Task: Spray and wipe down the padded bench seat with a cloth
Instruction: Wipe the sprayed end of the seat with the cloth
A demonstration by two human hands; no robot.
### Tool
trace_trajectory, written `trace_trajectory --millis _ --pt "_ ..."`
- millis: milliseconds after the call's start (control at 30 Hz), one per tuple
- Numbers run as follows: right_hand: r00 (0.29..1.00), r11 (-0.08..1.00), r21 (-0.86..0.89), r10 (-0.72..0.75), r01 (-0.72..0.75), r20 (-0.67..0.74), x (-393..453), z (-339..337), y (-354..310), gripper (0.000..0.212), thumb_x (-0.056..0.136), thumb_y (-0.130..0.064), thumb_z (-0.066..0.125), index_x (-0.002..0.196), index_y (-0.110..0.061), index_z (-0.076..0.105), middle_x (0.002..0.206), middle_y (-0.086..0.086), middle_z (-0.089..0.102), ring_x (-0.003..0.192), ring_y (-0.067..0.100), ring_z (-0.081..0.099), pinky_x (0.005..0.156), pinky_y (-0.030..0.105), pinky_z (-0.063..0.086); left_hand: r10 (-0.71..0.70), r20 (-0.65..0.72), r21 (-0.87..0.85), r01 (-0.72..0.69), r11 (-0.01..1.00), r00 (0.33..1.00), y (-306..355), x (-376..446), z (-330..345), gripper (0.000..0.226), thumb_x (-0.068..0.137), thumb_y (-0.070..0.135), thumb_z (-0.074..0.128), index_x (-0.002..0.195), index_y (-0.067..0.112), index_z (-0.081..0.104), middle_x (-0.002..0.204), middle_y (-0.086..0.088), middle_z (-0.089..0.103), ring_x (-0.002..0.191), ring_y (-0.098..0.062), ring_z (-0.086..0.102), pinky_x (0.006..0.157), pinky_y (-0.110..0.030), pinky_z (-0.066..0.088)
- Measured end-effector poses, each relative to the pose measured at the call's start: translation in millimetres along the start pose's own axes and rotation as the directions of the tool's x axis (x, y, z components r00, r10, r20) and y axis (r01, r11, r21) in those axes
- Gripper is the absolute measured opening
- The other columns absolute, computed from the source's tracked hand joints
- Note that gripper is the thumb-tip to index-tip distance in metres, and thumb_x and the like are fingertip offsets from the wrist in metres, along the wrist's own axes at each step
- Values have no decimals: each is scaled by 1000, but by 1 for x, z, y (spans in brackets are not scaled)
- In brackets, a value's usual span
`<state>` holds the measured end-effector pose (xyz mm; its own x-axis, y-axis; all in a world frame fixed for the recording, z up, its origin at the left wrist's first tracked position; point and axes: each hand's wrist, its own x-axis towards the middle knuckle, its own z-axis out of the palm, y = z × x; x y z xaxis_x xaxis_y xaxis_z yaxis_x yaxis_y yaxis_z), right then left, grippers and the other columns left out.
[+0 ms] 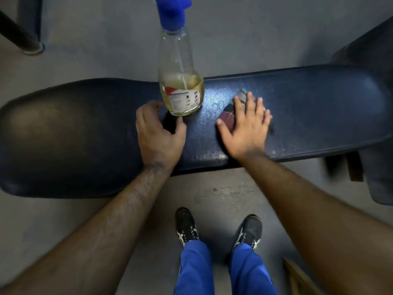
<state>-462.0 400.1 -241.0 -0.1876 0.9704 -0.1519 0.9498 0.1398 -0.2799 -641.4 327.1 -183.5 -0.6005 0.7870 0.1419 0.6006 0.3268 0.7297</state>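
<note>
A dark blue padded bench seat [85, 135] runs across the view. A clear spray bottle [180, 77] with a blue trigger head and some yellowish liquid stands upright on its middle. My left hand [158, 135] rests on the seat just left of the bottle's base, fingers curled near it but apart from it. My right hand [246, 126] lies flat with spread fingers, pressing a dark patterned cloth [228, 118] onto the seat right of the bottle. The seat around the cloth glistens wet. Most of the cloth is hidden under the hand.
Grey concrete floor lies on both sides of the bench. My two feet in black shoes [219, 228] stand close before it. A dark metal leg [23, 37] stands at far left, another padded piece [361, 52] at far right, a wooden piece [297, 275] at bottom right.
</note>
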Motion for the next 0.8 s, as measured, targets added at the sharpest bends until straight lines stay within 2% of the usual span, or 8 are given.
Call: trace_trajectory --millis 67,167,267,300,433,567,700,800 --pt "990 990 -12 -142 143 22 -3 0 -18 76 91 -62 34 156 -23 26 167 9 11 153 33 3 121 53 -2 -68 54 -67 72 995 996 0 9 2 75 73 31 77 137 9 44 134 -6 47 125 -18 48 106 -42 44" --pt "883 887 -33 -454 460 118 10 -10 14 70 92 -60 34 154 -28 30 166 3 17 154 27 9 124 52 7 -85 195 -151 115 982 977 1 28 4 94 70 36 80 148 18 30 145 0 43 132 -10 44 112 -34 39" --pt "985 986 -28 -166 167 47 36 -8 8 74 90 -60 33 155 -26 27 166 5 16 154 28 9 123 51 4 -13 203 -193 53 980 979 3 47 4 64 66 34 81 121 26 50 121 4 59 111 -11 59 96 -37 51" --pt "987 987 -38 -153 155 56 38 -5 -5 74 91 -59 32 156 -25 24 166 6 14 154 29 7 123 51 3 -6 201 -182 43 982 980 6 51 3 54 66 33 80 111 27 53 111 7 60 103 -9 61 90 -36 53" --pt "867 875 -23 -474 483 154 51 -14 -4 74 93 -60 30 158 -24 20 166 4 17 154 25 10 124 48 8 -92 267 -141 133 981 959 14 59 3 51 66 33 84 105 18 56 91 19 62 88 1 63 81 -18 51" --pt "982 983 -44 -175 178 76 57 -5 -28 81 90 -56 35 159 -17 16 166 8 15 153 30 9 123 51 8 -209 202 -105 234 967 957 16 66 -6 45 68 34 86 95 14 56 79 17 62 70 9 59 62 -7 44" --pt "834 850 0 -517 527 195 42 -1 -61 87 87 -59 33 158 -10 17 165 8 19 153 28 13 123 51 13 -215 101 -6 216 976 971 12 69 -32 40 77 36 79 101 14 56 86 8 65 86 -18 65 69 -18 43" --pt "920 927 -39 -365 374 147 64 -4 -73 88 88 -62 29 159 -13 13 166 6 14 154 26 8 124 46 6 -233 64 82 228 970 970 7 71 -43 39 83 34 73 117 19 60 106 -2 68 100 -27 64 77 -16 37"
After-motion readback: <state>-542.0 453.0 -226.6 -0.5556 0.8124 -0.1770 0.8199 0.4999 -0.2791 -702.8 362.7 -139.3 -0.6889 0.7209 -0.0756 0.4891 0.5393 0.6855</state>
